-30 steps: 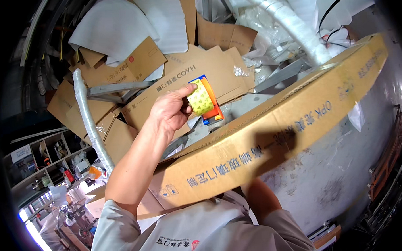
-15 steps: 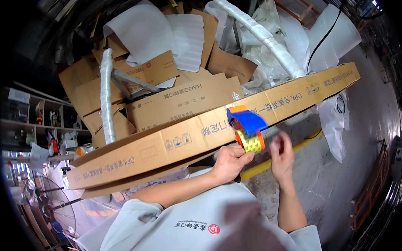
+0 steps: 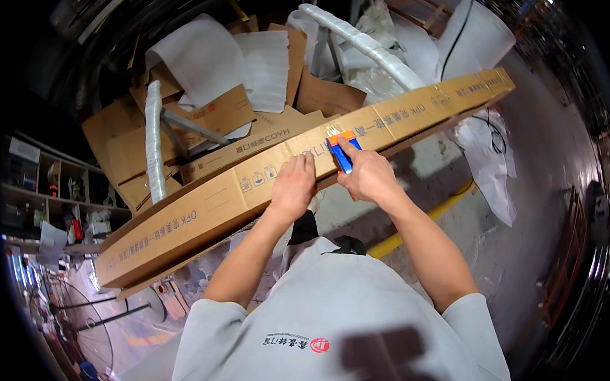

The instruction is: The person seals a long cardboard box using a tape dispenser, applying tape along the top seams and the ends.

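A long, narrow cardboard box [image 3: 218, 200] lies slantwise in front of me, its far right end higher in the view. My left hand [image 3: 294, 185] grips the box near its middle, fingers bent over the printed face. In my right hand [image 3: 369, 173] is a tape dispenser [image 3: 343, 155] with blue sides and an orange front. Its orange end presses on the box face, just right of my left hand. Shiny clear tape [image 3: 332, 130] shows on the cardboard right beyond the dispenser. The tape roll is mostly hidden behind my right hand.
Two wrapped stand arms [image 3: 154, 142] [image 3: 364, 44] rise behind the box. Cardboard sheets [image 3: 125, 140] and white foam [image 3: 200, 60] pile up beyond. Shelves [image 3: 56, 192] and a fan [image 3: 81, 319] stand at left; a plastic sheet [image 3: 485, 157] hangs at right. A yellow line [image 3: 427, 216] crosses the floor.
My right hand, empty before, now holds the tape dispenser and has it against the box. My left hand has let go of the dispenser and moved left onto the box.
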Motion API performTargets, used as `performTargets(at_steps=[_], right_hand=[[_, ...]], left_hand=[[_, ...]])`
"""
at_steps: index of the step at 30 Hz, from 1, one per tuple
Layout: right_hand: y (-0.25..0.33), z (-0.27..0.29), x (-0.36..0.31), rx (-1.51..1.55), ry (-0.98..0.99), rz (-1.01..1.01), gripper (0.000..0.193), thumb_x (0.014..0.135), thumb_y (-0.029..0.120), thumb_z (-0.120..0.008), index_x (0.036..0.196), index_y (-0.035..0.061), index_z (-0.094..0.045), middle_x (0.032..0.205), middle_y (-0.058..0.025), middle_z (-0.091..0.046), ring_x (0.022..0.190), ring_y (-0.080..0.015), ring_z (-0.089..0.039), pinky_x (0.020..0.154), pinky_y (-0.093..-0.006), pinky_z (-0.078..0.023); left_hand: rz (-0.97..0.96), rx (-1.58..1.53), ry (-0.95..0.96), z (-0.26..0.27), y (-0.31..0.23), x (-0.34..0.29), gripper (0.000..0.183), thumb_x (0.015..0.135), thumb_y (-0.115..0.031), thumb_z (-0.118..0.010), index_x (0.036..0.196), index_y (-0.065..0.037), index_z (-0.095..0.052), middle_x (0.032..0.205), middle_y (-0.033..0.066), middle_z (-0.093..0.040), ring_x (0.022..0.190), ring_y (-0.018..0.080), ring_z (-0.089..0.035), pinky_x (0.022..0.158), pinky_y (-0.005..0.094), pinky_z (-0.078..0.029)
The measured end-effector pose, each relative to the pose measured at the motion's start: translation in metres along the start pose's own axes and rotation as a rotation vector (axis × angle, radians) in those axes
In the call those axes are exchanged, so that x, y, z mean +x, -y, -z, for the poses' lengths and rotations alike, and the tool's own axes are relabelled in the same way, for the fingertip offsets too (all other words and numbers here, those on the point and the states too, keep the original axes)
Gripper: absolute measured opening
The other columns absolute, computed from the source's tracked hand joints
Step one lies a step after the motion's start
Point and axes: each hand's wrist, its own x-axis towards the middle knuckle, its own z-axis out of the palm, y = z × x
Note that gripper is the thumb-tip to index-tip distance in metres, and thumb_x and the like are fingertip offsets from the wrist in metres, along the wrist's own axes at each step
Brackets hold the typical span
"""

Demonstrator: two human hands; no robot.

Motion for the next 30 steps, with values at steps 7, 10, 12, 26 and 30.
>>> performTargets(at_steps=[7, 10, 12, 26, 30], right_hand=[[-0.035, -0.027, -0.088, 0.052, -0.022, -0.009, 0.080, 0.079, 0.024, -0.073, 0.154, 0.0318, -0.046, 0.090, -0.0260, -0.062, 0.081, -0.0456, -0.066, 0.079, -0.0516, -0.055], [-0.063, -0.076, -0.091, 0.079, -0.170, 0.051, 0.084, 0.079, 0.020, -0.074, 0.155, 0.0359, -0.043, 0.088, -0.0223, -0.058, 0.077, -0.0418, -0.066, 0.071, -0.0489, -0.057], [-0.075, -0.103, -0.085, 0.120, -0.234, 0.066, 0.086, 0.079, 0.020, -0.075, 0.155, 0.0392, -0.040, 0.091, -0.0204, -0.055, 0.078, -0.0405, -0.066, 0.069, -0.0486, -0.057], [-0.112, -0.187, -0.062, 0.242, -0.279, 0.088, 0.087, 0.078, 0.017, -0.078, 0.153, 0.0417, -0.042, 0.100, -0.0178, -0.053, 0.084, -0.0397, -0.066, 0.075, -0.0493, -0.057], [-0.086, -0.128, -0.054, 0.191, -0.035, 0.016, 0.074, 0.078, 0.018, -0.074, 0.147, 0.0264, -0.051, 0.100, -0.0188, -0.064, 0.091, -0.0408, -0.069, 0.079, -0.0494, -0.057]], left_hand=[[0.013, -0.056, 0.040, 0.007, 0.001, -0.002, 0.079, 0.075, -0.020, -0.083, 0.137, 0.006, -0.042, 0.115, 0.0176, -0.056, 0.109, 0.0337, -0.056, 0.095, 0.0413, -0.048], [0.018, -0.030, 0.042, 0.006, -0.003, 0.002, 0.080, 0.075, -0.020, -0.084, 0.138, 0.006, -0.042, 0.118, 0.0190, -0.055, 0.110, 0.0347, -0.055, 0.095, 0.0417, -0.048], [0.019, -0.021, 0.053, 0.007, -0.010, 0.002, 0.079, 0.075, -0.020, -0.084, 0.137, 0.006, -0.042, 0.118, 0.0196, -0.055, 0.110, 0.0353, -0.055, 0.095, 0.0423, -0.047], [0.007, -0.133, 0.041, -0.006, -0.049, 0.071, 0.077, 0.074, -0.025, -0.082, 0.132, 0.007, -0.044, 0.116, 0.0225, -0.053, 0.112, 0.0395, -0.051, 0.098, 0.0475, -0.041], [0.053, -0.073, 0.063, -0.006, -0.046, 0.071, 0.084, 0.074, -0.025, -0.083, 0.139, 0.006, -0.041, 0.122, 0.0245, -0.052, 0.118, 0.0424, -0.050, 0.103, 0.0493, -0.043]])
